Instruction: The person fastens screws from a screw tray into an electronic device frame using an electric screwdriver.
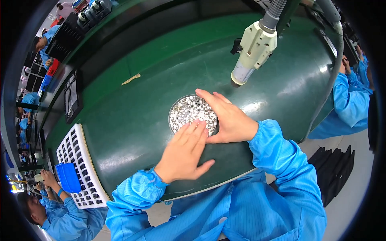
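Head view shows us a round dish (169,120) just about mid-frame, resting on the green tabletop (140,116) and filled with small silvery parts (185,111). We see the right hand (233,121) curved around the dish's right side, its digits spread from the top of the rim down to the lower right, gripping the edge. The left hand (181,150) comes in from below, unclenched and palm down; its fingers lie extended over the lower part of the dish with the tips on the parts, and its thumb stands well apart toward the right.

Farther out, we find a cream-coloured tool (254,50) hanging at the upper right of the frame, its tip pointing down and left, near the right hand but apart from it. A thin yellowish strip (131,79) lies left of upper centre. Toward the lower left, we see a white grid tray (89,170) with a blue bin (68,177) overlapping it. Beyond the table, people in blue clothing sit along the left and right edges of our view.
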Tool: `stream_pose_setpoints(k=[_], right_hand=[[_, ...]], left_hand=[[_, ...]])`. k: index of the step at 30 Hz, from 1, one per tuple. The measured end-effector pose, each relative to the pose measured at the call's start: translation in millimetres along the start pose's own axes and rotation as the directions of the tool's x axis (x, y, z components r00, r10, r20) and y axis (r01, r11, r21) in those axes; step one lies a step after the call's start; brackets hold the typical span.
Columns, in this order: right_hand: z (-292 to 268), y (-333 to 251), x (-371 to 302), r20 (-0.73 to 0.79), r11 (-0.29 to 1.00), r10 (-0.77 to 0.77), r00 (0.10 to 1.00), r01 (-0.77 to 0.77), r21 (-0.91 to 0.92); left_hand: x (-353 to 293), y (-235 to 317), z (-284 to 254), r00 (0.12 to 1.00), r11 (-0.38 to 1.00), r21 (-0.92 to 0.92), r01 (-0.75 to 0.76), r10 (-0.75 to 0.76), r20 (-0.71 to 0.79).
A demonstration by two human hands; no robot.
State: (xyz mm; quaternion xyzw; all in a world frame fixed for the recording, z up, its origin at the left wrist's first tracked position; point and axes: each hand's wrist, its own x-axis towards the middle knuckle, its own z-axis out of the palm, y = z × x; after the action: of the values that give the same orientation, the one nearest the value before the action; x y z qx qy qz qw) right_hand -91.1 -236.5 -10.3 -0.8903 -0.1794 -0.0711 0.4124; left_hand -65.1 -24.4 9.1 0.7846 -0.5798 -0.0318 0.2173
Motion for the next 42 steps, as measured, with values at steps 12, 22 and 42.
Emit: stream_pose_setpoints(k=[12,22,42], right_hand=[[0.9,0.1,2.2,0.011,1.000,0.007,1.000,-0.007,-0.024],[10.6,-15.8,-1.6,-0.069,0.995,-0.001,0.998,-0.007,-0.101],[-24.9,-3.2,-3.2,0.119,0.986,0.049,0.992,-0.067,0.154]], left_hand=[[16.1,-6.9,1.1,0.999,0.999,-0.026,-0.046,0.046,0.005],[6.1,-16.2,-5.7,0.994,0.977,-0.186,-0.105,0.095,-0.060],[-17.5,-58.6,-26.2,0.875,0.904,-0.420,0.078,-0.264,-0.406]])
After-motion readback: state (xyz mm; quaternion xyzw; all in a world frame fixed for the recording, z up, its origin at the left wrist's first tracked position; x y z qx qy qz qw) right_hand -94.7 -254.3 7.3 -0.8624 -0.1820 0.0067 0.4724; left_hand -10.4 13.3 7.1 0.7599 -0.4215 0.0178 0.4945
